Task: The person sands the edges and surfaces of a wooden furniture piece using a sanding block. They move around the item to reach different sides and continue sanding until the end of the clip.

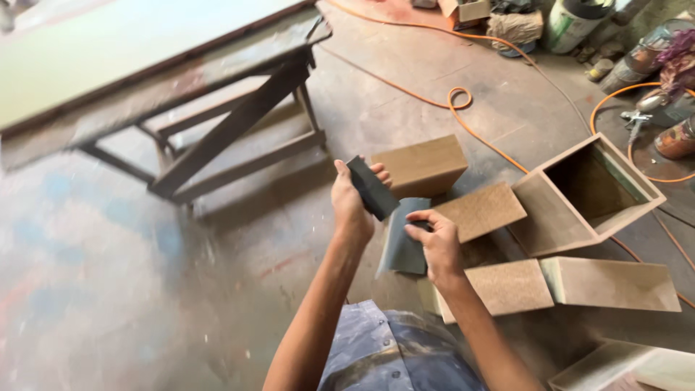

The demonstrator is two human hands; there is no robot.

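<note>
My left hand (352, 204) grips a dark rectangular block (372, 187) held up at chest height, one end tilted away from me. My right hand (436, 242) pinches the edge of a grey-blue sheet of sandpaper (402, 246) that hangs just below the block. Both hands are close together over the floor. Behind them lie brown board boxes: a closed one (422, 166), a flat panel (481, 210) and an open square box (588, 194).
A green-topped wooden workbench (145, 65) stands at the upper left. An orange cable (463, 108) loops across the concrete floor. More board pieces (612, 284) lie at the right, and paint cans (677, 137) and clutter line the far right edge.
</note>
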